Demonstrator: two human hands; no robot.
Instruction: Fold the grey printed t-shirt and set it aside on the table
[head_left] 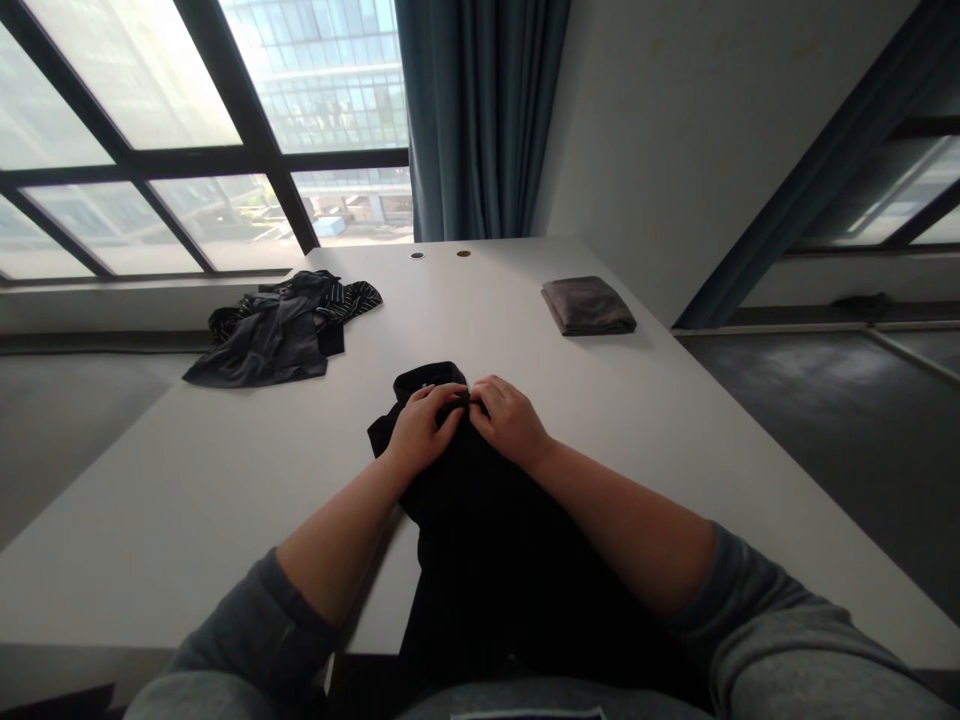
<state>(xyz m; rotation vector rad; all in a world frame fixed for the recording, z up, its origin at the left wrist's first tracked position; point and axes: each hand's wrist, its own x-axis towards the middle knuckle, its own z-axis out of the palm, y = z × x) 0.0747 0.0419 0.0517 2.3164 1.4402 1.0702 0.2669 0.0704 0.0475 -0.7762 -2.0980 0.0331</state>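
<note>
Lying at the left of the white table (135,520), one crumpled dark grey garment with striped trim (274,335), well apart from the hands. Centre: one black garment (480,560), hanging over the table's near edge, its top edge bunched. Left hand (424,430) and right hand (510,420) together, fingers meeting, both clamped on that edge; work in hand appears to be gathering this cloth, which lies unsmoothed. Right: one folded dark grey towel (589,306), lying flat near the far edge.
</note>
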